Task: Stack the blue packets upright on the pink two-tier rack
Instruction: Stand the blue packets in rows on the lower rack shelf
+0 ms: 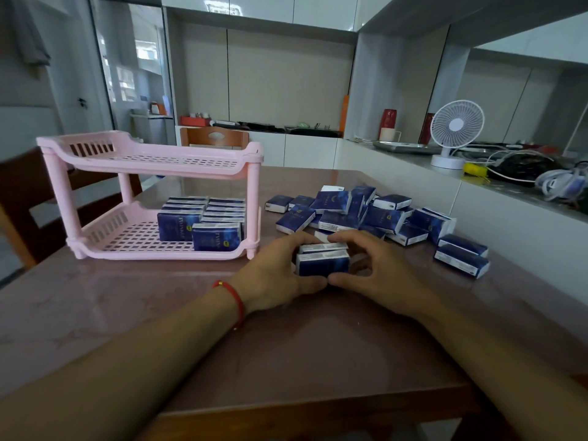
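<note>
The pink two-tier rack (95, 232) stands on the table at the left. Several blue packets (203, 219) stand upright in rows on the right part of its lower tier; the upper tier holds nothing. A loose pile of blue packets (366, 214) lies on the table to the right of the rack. In front of that pile, my left hand (273, 275) and my right hand (378, 275) together grip a small bunch of blue packets (323, 261) standing on the table, fingers behind and thumbs in front.
Two more packets (461, 254) lie apart at the right of the pile. The table (286, 345) is a glossy reddish slab. Wooden chairs (28, 198) stand behind the rack. A white counter at the right carries a fan (451, 135) and cables.
</note>
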### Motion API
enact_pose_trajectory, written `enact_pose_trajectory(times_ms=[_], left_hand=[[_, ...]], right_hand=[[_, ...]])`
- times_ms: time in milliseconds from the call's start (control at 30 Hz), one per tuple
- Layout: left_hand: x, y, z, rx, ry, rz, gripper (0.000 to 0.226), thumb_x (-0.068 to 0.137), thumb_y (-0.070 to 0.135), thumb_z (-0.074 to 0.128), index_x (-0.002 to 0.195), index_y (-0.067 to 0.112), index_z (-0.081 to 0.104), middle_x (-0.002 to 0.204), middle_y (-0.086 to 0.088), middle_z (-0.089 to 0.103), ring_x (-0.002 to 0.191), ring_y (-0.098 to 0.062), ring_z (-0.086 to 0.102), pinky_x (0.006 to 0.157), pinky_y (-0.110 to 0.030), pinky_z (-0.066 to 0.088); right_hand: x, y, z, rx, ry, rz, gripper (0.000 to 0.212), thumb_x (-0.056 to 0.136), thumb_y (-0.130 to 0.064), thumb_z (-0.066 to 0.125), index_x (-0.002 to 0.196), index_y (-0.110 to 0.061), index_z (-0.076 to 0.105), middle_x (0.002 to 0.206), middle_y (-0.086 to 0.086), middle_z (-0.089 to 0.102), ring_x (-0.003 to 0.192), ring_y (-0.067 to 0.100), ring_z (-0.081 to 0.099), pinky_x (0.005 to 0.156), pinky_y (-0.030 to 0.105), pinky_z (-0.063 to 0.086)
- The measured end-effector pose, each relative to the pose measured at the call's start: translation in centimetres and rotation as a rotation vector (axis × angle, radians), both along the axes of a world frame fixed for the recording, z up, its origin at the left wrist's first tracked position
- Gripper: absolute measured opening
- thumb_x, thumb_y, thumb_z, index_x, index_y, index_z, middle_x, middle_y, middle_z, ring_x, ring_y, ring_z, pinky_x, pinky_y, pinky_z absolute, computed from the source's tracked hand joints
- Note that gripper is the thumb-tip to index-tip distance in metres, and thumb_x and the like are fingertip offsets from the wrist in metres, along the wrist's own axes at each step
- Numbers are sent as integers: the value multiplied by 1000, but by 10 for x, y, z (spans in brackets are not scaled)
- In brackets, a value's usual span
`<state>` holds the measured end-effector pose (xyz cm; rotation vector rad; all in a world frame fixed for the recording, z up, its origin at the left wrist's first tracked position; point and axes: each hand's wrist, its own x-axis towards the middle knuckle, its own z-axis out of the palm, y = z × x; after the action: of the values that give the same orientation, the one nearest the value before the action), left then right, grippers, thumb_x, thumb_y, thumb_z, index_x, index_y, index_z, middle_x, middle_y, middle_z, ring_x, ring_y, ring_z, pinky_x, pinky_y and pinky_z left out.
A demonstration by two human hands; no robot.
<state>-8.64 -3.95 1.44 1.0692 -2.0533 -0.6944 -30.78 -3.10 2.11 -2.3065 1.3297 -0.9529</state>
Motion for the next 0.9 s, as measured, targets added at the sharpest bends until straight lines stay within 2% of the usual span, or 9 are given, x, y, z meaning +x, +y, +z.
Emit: enact_pose_trajectory(times_ms=[200,300,400,500,567,633,733,833,900], left_hand=[[1,0,-1,-26,15,38,56,73,28,87,123,25,62,110,14,68,91,15,61,75,-5,49],[3,3,-1,-15,52,62,53,72,32,88,119,26,65,109,12,71,95,5,66,84,-18,55],[8,7,1,-31,35,89,51,66,41,88,112,32,68,106,12,73,96,-1,69,90,-33,58],[22,13,10,-24,27,88,55,61,51,83,111,34,67,104,11,74,97,-7,70,91,-39,58],[39,22,17,-21,36,77,54,64,48,82,113,34,67,107,9,74,99,-10,70,91,-42,58],[61,35,21,-49,33,67,47,69,40,84,113,34,67,109,7,73,102,-15,70,91,-44,58],[102,48,27,-66,48,115,42,76,26,86,114,28,67,110,6,74,102,-17,71,90,-44,59],[148,49,36,-92,20,240,47,77,29,84,120,30,66,114,11,72,103,-12,70,89,-40,60],[174,44,40,-99,-37,314,47,79,30,82,122,31,64,117,11,70,104,-10,68,89,-37,59]], right_hand=[[2,0,0,87,-85,36,63,78,-26,83,132,-40,54,129,-13,60,105,5,65,88,33,59],[3,2,1,106,-128,75,66,77,-21,85,133,-37,55,130,-11,62,109,6,65,92,35,58],[4,4,5,142,-150,85,66,76,-25,85,134,-35,55,127,-10,63,110,5,65,94,32,57],[12,10,14,203,-222,111,48,89,-26,72,134,-30,55,130,-4,61,114,10,62,92,32,57],[20,14,19,250,-288,150,34,97,-22,61,131,-25,59,127,-1,62,111,14,63,90,38,58],[30,12,20,237,-303,168,29,97,-23,61,125,-25,62,121,1,65,105,15,65,85,41,58],[52,3,18,104,-253,108,30,92,-21,67,121,-27,63,116,-1,63,88,4,66,75,31,58],[78,-10,17,-67,-192,5,35,88,-9,67,118,-25,61,117,-5,54,82,1,64,69,17,54],[93,-20,13,-128,-187,-40,39,87,-5,66,118,-27,59,120,-4,51,82,3,64,67,14,53]])
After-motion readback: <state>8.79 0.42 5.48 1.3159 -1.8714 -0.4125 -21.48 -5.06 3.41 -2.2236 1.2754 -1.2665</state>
